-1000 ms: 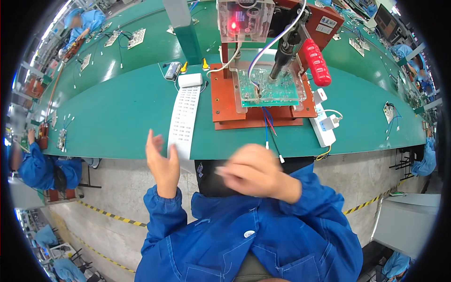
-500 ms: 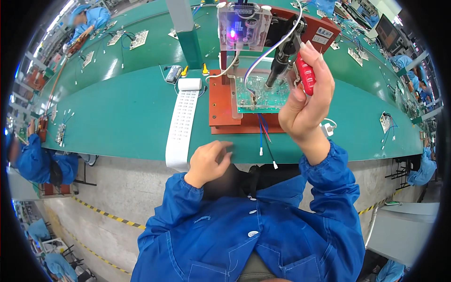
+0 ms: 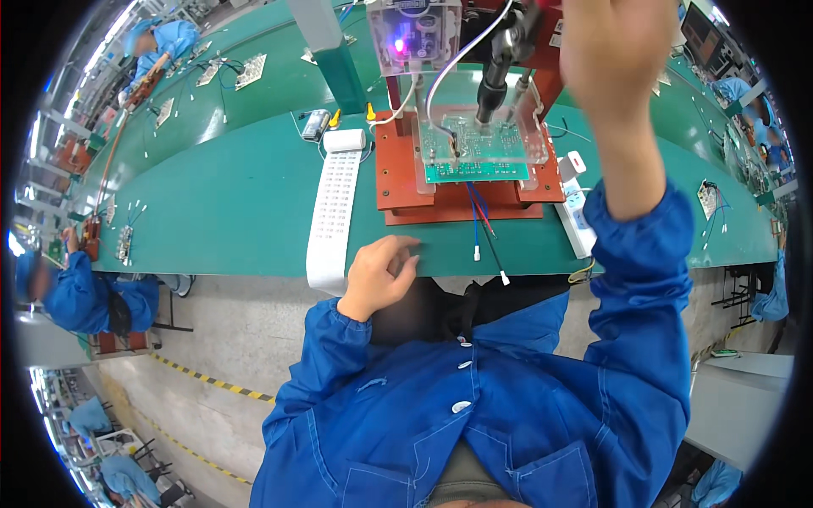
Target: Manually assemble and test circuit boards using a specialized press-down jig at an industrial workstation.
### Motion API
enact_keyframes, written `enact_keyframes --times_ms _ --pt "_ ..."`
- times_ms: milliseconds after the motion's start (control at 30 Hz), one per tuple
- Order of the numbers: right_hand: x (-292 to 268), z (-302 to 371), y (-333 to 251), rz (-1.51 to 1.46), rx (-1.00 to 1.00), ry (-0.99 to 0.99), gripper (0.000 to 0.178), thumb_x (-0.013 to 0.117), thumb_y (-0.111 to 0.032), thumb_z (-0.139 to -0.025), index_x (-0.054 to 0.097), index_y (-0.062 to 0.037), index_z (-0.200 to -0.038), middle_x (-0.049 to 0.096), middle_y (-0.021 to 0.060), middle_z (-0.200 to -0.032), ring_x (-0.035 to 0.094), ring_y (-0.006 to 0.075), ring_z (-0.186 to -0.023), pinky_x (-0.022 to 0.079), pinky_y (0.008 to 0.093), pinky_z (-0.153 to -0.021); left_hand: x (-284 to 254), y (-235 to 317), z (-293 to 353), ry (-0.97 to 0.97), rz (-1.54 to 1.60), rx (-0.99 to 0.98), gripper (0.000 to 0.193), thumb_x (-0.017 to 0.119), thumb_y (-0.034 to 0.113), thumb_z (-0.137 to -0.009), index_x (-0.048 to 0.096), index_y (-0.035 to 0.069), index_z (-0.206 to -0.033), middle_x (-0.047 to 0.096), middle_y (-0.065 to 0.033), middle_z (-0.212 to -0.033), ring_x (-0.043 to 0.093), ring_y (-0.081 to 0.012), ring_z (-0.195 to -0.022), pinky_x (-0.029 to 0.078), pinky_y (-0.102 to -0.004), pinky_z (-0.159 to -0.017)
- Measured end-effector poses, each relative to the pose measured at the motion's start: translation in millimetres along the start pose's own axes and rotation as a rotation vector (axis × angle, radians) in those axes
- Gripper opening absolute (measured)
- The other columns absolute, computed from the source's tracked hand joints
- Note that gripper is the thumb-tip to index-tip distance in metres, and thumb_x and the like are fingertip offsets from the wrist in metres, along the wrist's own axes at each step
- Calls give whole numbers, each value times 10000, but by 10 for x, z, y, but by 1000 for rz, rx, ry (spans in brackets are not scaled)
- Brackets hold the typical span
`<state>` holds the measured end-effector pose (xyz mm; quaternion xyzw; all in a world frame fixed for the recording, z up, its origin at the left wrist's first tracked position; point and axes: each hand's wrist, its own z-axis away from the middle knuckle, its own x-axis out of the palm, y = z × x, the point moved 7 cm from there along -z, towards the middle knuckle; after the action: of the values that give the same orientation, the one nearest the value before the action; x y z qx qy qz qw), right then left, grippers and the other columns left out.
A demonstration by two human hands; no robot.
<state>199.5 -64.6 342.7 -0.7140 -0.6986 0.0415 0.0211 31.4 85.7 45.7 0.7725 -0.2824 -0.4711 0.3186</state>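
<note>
My left hand (image 3: 378,275) rests at the table's front edge beside a white paper strip (image 3: 333,212), its fingers loosely bent, thumb apart, holding nothing. My right hand (image 3: 618,51) is raised at the top of the picture, smeared by motion, its fingers out of sight. It is nearest to the dark toggle clamp (image 3: 500,72), whose red handle shows only as a sliver by the hand. Below the clamp, a clear plastic plate (image 3: 529,151) lies over a green circuit board (image 3: 474,172) on a red-brown fixture (image 3: 398,182). Blue, red and black leads with white plugs hang from the board's front.
A clear box (image 3: 415,38) with a lit purple light stands above the fixture. A white power strip (image 3: 577,224) lies at its right. A green post (image 3: 339,85) rises at the back left. Other people in blue (image 3: 85,284) sit at the surrounding green benches.
My right hand has moved up and right, and the red handle has swung up almost out of the picture. The clamp's fixture looks shifted with the view. My left hand is nearly unmoved.
</note>
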Motion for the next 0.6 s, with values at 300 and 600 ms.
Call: enact_keyframes --times_ms 300,600 --pt "-410 614 212 354 -443 -197 203 736 -72 -821 605 -52 -975 647 116 -821 596 202 -649 477 321 -586 -58 -50 16 33 88 -29 221 669 -27 -811 678 -35 -1032 597 -46 -700 481 -87 -531 392 -238 -517" --pt "-183 1864 -173 164 -231 -634 376 668 10 -766 660 -2 -1142 709 145 -999 709 325 -909 591 418 -758 4 -14 -41 -45 130 -8 205 660 -31 -818 676 -47 -1022 597 -46 -700 489 -71 -549 390 -228 -521"
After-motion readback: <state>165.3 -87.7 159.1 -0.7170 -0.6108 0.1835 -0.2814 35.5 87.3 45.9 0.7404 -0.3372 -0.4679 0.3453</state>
